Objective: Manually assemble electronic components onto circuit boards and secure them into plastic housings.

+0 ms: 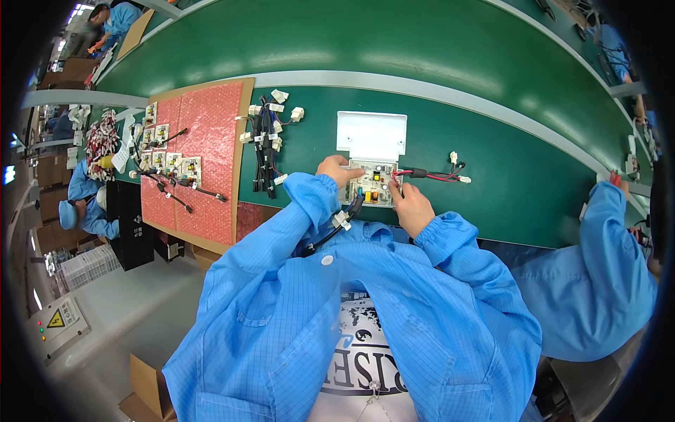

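Note:
Directly in front of me a white plastic case [342, 184] holds a small circuit board [377, 177] with yellow, black and blue parts. Its hinged-looking white lid [371, 132] lies folded back on the far side. My left hand [334, 171] grips the left wall, with a finger reaching over the board. At the right wall, my right hand [413, 208] has its fingertips pinched where red wires enter. From there a red-and-black cable [439, 176] with white connectors runs right across the table. A black cable [355, 208] hangs off the near left corner toward my jacket.
Left of the case lie bundled black cables with white connectors [267, 137]. Beyond them, pink bubble wrap [204, 126] on cardboard carries several circuit boards [172, 163]. A co-worker's blue sleeve [590, 281] is close on my right. A pale rail [422, 90] crosses behind the green table [506, 204].

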Demonstrator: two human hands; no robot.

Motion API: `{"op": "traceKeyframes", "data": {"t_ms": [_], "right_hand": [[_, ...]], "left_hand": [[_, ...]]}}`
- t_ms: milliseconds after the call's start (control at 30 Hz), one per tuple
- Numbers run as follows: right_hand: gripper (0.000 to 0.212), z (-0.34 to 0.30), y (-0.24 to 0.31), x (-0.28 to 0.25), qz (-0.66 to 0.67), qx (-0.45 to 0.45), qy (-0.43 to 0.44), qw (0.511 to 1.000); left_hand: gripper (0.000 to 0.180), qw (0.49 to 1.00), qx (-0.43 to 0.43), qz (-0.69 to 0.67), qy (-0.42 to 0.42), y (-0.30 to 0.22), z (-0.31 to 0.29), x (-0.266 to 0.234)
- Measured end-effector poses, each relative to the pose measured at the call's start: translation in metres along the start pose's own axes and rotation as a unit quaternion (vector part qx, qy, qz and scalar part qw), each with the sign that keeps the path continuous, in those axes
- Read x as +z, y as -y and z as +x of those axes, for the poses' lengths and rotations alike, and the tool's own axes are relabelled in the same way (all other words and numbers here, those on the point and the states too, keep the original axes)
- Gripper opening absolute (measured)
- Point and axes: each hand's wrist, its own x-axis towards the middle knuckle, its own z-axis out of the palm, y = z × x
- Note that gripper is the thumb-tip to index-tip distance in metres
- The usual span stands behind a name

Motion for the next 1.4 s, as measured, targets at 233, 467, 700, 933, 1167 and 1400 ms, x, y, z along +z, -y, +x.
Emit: {"op": "traceKeyframes", "data": {"t_ms": [233, 467, 700, 933, 1167, 1400], "right_hand": [[0.057, -0.007, -0.011, 0.01, 0.089, -0.039, -0.053, 0.994], [0.056, -0.01, -0.012, 0.008, 0.104, -0.055, -0.069, 0.991], [0.053, 0.0, -0.004, -0.007, 0.04, -0.023, -0.001, 0.999], [0.048, -0.002, -0.006, 0.001, 0.035, -0.018, 0.004, 0.999], [0.054, 0.0, 0.005, -0.04, 0.087, -0.019, -0.005, 0.996], [0.062, 0.03, 0.015, -0.023, 0.015, -0.219, -0.028, 0.975]], "left_hand": [[0.065, 0.99, 0.001, 0.139, -0.003, -0.022, -0.011, -0.01], [0.061, 0.995, 0.037, 0.08, 0.05, -0.007, 0.002, -0.007], [0.058, 0.995, 0.073, -0.039, 0.054, 0.037, 0.032, 0.02], [0.061, 0.996, 0.043, 0.058, 0.048, -0.005, 0.01, 0.002], [0.054, 0.989, 0.053, 0.13, 0.039, -0.012, 0.002, -0.007], [0.053, 0.987, 0.097, 0.13, 0.015, -0.005, 0.001, -0.006]]}}
